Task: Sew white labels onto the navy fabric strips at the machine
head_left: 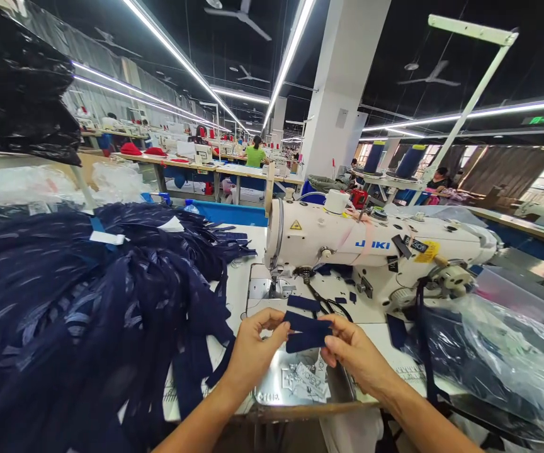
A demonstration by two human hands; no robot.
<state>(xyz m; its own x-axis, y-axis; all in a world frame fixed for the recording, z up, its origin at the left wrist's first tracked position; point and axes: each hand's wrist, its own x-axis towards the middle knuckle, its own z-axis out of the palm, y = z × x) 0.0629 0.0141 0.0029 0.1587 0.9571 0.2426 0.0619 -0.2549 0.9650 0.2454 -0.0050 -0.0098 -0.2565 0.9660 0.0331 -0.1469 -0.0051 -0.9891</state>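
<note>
Both hands hold a short navy fabric strip point(306, 323) level in front of the sewing machine point(328, 233). My left hand point(260, 343) pinches its left end between thumb and fingers. At the other end, the thumb and fingers of my right hand point(350, 349) are closed on it. Just below lies another navy piece point(303, 342), and whether it is held too I cannot tell. A third navy piece point(303, 303) rests on the machine bed behind the strip. Below my hands, white printed labels point(310, 380) are piled on the metal plate point(267, 384).
A large heap of navy fabric strips point(87, 302) covers the left side. Black-handled scissors point(331, 305) lie behind my right hand. Plastic-bagged dark fabric point(484, 358) sits at the right. Farther off, a person in a green top point(255, 156) is among other sewing tables.
</note>
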